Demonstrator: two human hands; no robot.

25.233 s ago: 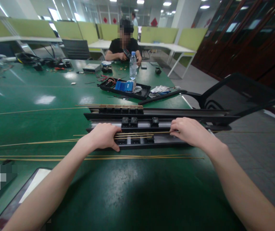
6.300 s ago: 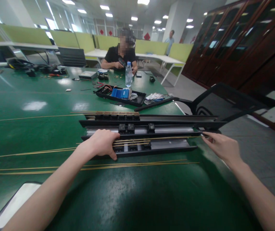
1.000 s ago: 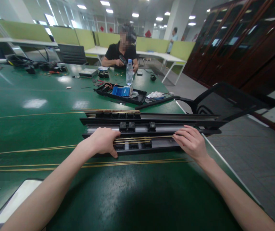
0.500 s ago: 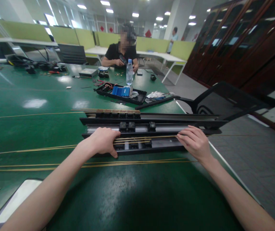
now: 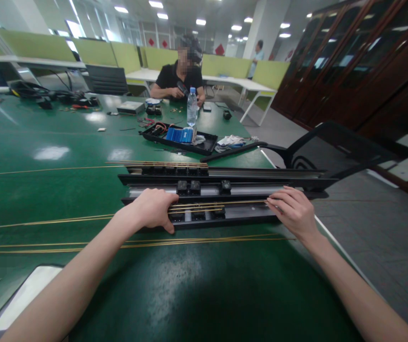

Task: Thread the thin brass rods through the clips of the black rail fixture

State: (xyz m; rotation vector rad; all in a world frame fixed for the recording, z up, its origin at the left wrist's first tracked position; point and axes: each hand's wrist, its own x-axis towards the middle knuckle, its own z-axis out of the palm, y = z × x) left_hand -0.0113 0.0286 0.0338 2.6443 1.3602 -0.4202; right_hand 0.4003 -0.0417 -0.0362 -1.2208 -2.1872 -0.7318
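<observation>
My left hand (image 5: 156,209) grips the left part of the nearest black rail (image 5: 241,222), thumb at its front edge and fingers over its back edge. Thin brass-coloured rods (image 5: 197,208) run out from under that hand, above small black blocks (image 5: 219,212) in the rail. My right hand (image 5: 291,209) pinches one long thin rod (image 5: 247,203) near the rail's right end. Behind lies a second rail (image 5: 261,188) with black blocks (image 5: 195,187) in it, and a third rail with more rods is at the back.
More rods (image 5: 197,241) lie in front on the green table (image 5: 197,294). Beyond the rails are a black tray (image 5: 209,144), gloves (image 5: 230,142) and a bottle (image 5: 191,109). A seated person (image 5: 179,78) works opposite. A mesh chair (image 5: 339,152) stands right.
My right hand has moved slightly to the right with the thin rod, whose held part has shifted too. My left hand has stayed in place.
</observation>
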